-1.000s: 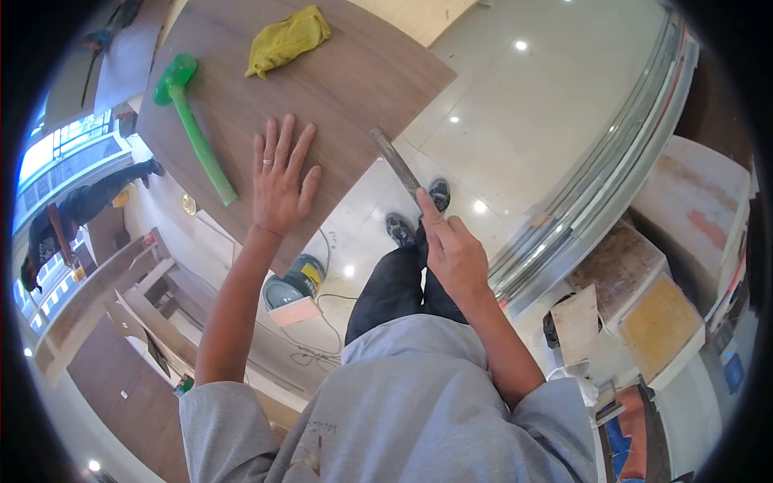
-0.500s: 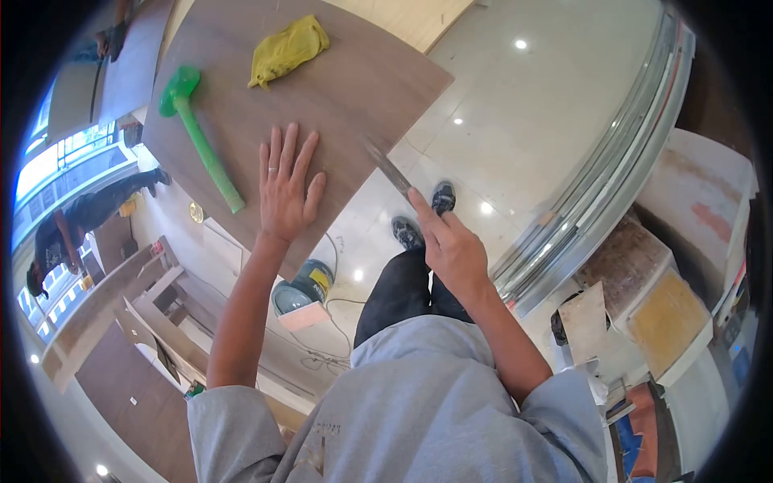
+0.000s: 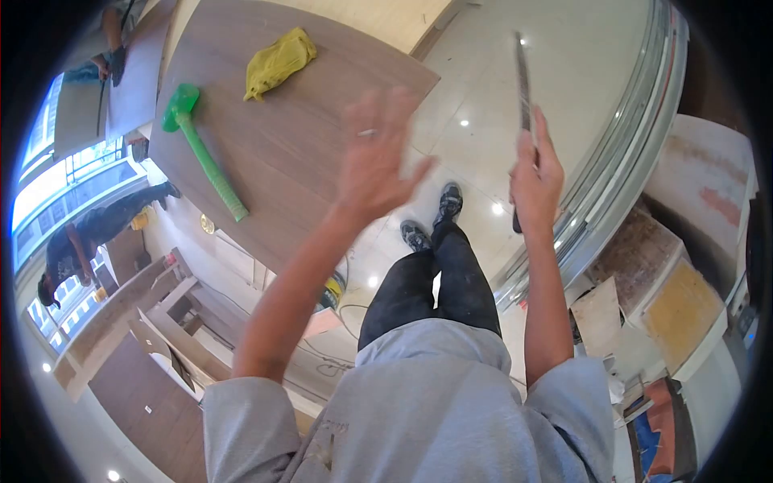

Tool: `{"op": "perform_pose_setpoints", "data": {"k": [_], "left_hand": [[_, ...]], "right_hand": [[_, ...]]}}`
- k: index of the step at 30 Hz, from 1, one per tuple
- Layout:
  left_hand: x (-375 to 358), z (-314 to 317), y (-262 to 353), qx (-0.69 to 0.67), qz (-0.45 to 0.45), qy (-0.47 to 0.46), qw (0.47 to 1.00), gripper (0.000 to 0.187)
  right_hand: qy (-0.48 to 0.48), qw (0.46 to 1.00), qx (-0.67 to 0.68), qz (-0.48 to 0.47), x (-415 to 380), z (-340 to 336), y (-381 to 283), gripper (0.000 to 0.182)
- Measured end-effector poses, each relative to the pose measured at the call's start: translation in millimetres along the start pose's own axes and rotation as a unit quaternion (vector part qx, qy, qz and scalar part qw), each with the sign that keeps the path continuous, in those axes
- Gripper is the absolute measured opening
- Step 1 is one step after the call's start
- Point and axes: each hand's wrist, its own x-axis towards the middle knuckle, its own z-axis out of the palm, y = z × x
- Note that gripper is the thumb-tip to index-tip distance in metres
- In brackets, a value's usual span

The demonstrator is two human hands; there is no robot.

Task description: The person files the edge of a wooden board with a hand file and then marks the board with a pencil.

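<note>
My right hand (image 3: 538, 183) grips a long metal file (image 3: 522, 76) by its dark handle, the blade pointing up and away over the tiled floor. My left hand (image 3: 374, 161) is open, fingers spread and smeared by motion, and overlaps the right part of a brown wood-look panel (image 3: 278, 149) in this view. On that panel lie a green mallet (image 3: 203, 153) with a wrapped-looking handle and a crumpled yellow cloth or bag (image 3: 279, 64).
Metal profiles (image 3: 636, 153) run along the right side. Beyond them stand stained boxes or boards (image 3: 684, 314). Panel pieces (image 3: 153, 394) lie lower left. A bucket (image 3: 332, 290) shows partly behind my left forearm. People (image 3: 88, 241) work at the left and upper left.
My right hand has swung the file away from the panel's edge, out to the right. My left hand has lifted off the panel and moved right.
</note>
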Motion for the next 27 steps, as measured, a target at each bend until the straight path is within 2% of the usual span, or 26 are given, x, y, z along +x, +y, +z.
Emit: {"op": "perform_pose_setpoints", "data": {"k": [2,4,5,7,10,11,12,15,18,22,25,27], "left_hand": [[38,9,57,-0.174,-0.005,-0.168,0.970,0.081],[36,49,95,-0.125,0.201,-0.066,0.969,0.073],[33,47,105,-0.071,0.270,-0.065,0.958,0.068],[28,35,105,-0.061,0.275,-0.034,0.959,0.066],[47,7,43,-0.005,0.154,-0.030,0.988,0.067],[54,12,17,-0.061,0.096,0.052,0.992,0.067],[61,7,-4,0.003,0.063,0.054,0.997,0.066],[48,-9,-44,0.024,0.120,-0.020,0.992,0.067],[-19,-17,-63,0.032,0.126,-0.091,0.987,0.068],[-54,-26,-59,0.016,0.112,-0.119,0.986,0.069],[-46,-24,-55,0.012,0.117,-0.119,0.986,0.069],[-22,-23,-57,0.021,0.127,-0.121,0.984,0.069]], "right_hand": [[0.010,0.994,0.080,0.072,-16,-22,5,0.052],[0.084,0.985,0.123,0.084,-23,-32,15,0.053],[0.122,0.978,0.147,0.088,-22,-38,19,0.054],[0.121,0.975,0.161,0.095,-18,-56,23,0.054],[0.091,0.981,0.138,0.104,-18,-67,30,0.053],[0.075,0.984,0.124,0.104,-19,-66,32,0.053],[0.050,0.986,0.118,0.103,-20,-65,33,0.052],[-0.011,0.988,0.101,0.114,-34,-59,40,0.050],[-0.068,0.983,0.073,0.154,-63,-51,41,0.049],[-0.114,0.993,-0.006,0.018,-80,-33,58,0.049],[-0.144,0.983,-0.051,-0.100,-78,-19,48,0.052],[-0.149,0.971,-0.112,-0.150,-70,-10,34,0.060]]}}
